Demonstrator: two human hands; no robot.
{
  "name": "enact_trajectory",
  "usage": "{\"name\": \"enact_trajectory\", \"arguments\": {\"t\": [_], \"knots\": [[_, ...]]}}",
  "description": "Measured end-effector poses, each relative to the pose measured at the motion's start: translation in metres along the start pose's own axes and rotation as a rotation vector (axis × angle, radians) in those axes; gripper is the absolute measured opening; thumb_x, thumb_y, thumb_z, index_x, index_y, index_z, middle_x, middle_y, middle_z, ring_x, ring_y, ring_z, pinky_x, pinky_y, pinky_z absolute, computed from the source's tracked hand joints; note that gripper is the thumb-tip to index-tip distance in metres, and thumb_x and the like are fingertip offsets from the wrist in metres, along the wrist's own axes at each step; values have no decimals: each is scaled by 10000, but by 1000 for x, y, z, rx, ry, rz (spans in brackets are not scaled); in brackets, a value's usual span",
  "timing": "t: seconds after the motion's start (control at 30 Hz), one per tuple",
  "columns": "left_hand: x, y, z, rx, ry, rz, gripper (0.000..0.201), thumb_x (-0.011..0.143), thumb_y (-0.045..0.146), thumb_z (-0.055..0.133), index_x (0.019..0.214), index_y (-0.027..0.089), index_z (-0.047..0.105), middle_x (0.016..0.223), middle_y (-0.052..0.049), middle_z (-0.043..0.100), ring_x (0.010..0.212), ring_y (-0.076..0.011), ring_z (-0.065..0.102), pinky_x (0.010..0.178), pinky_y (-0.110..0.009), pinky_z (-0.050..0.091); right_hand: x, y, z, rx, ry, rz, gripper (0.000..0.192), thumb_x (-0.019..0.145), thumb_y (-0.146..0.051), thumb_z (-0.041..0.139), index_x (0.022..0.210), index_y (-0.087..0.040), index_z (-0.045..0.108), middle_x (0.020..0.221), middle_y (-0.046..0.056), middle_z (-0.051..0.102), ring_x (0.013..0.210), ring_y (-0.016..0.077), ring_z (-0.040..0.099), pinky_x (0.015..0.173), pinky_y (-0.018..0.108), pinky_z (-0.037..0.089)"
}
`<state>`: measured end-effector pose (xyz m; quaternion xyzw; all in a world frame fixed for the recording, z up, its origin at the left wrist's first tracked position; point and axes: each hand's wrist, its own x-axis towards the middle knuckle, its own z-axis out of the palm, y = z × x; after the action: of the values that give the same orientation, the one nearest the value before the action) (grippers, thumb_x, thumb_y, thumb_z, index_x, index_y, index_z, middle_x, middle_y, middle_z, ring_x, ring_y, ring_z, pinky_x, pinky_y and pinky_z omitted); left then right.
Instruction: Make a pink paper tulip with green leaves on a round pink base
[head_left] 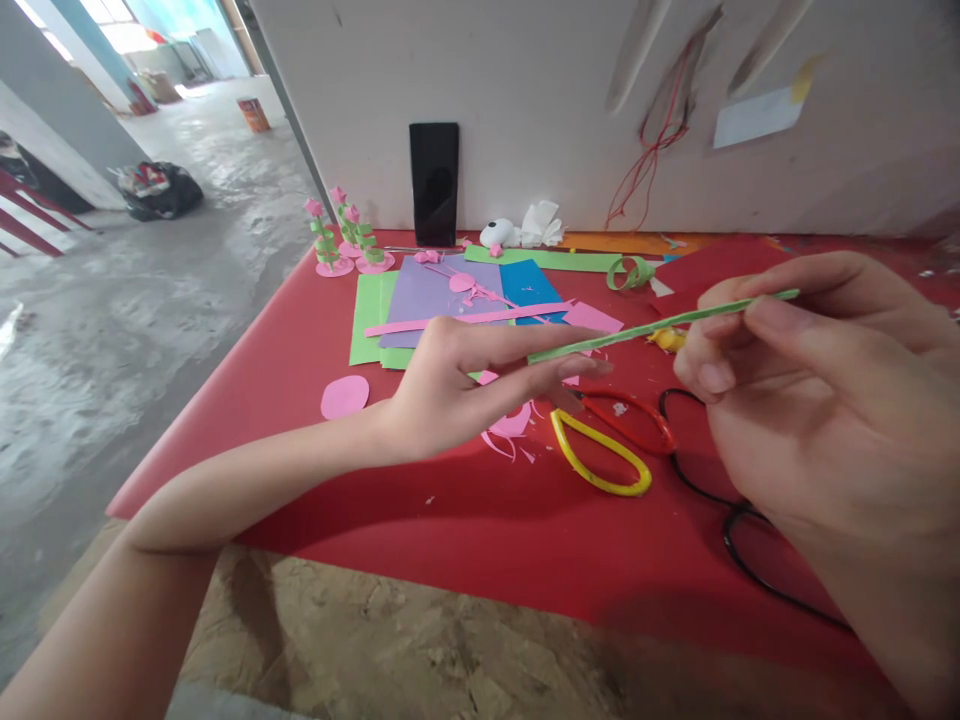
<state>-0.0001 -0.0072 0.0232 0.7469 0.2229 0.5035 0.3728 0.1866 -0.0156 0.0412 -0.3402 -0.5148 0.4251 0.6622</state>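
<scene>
My right hand (pixel 810 400) pinches a thin rolled green paper stick (pixel 645 330) between thumb and fingers, near its right end. The stick slants down to the left. My left hand (pixel 465 385) is stretched out flat, fingers extended, and its fingertips touch the stick's lower left end. Below the stick lie scissors with one yellow and one red handle (pixel 607 450) on the red table sheet (pixel 450 520). Pink paper scraps (pixel 510 425) lie under my left hand.
Green, purple, blue and pink paper sheets (pixel 435 300) lie stacked further back. Small pink paper flowers on green stems (pixel 341 240) stand at the far left corner. A black phone (pixel 433 185) leans on the wall. A pink oval cutout (pixel 345 397) and a black cable (pixel 735 520) lie nearby.
</scene>
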Motion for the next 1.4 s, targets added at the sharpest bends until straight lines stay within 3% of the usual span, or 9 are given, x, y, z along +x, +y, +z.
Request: {"name": "enact_trajectory", "arguments": {"t": [0.43,0.67,0.83,1.07,1.27,1.4], "knots": [[1,0,0,-7,11,-2,242,889,340,581,915,157,737,829,-8,785,641,-120,743,560,-162,612,-3,-3,-2,13,-22,-1,280,789,-40,542,705,-249,709,676,-30,639,518,54,537,422,216,359],[2,3,0,70,-49,5,274,930,303,513,943,143,735,767,-16,780,630,-101,736,585,-143,605,-5,-7,0,-64,-9,71,150,756,-131,626,676,-236,699,653,-24,616,458,59,507,407,221,348],[1,-1,0,197,-59,190,223,912,161,529,1026,86,706,817,-55,784,635,-76,730,606,-100,584,-14,-1,3,-178,-112,138,121,695,-201,753,769,-296,749,664,-54,615,536,3,516,478,104,449],[0,-6,0,457,-6,502,152,859,142,613,966,77,700,718,-27,757,586,-51,689,566,-86,535,-22,5,4,-158,-207,133,173,742,-246,740,813,-404,752,758,-97,683,649,3,614,600,48,528],[0,-1,1,506,11,516,130,866,208,621,920,119,699,651,5,739,507,-29,639,506,-71,495,-23,1,5,-151,-196,132,201,733,-211,721,784,-403,753,736,-98,682,583,2,582,568,67,528],[-2,0,2,409,-13,492,148,886,180,588,941,91,692,648,-21,734,543,-52,672,530,-82,520,-24,0,8,-136,-174,139,202,709,-182,710,748,-374,758,707,-78,672,524,3,527,495,86,484]]}}
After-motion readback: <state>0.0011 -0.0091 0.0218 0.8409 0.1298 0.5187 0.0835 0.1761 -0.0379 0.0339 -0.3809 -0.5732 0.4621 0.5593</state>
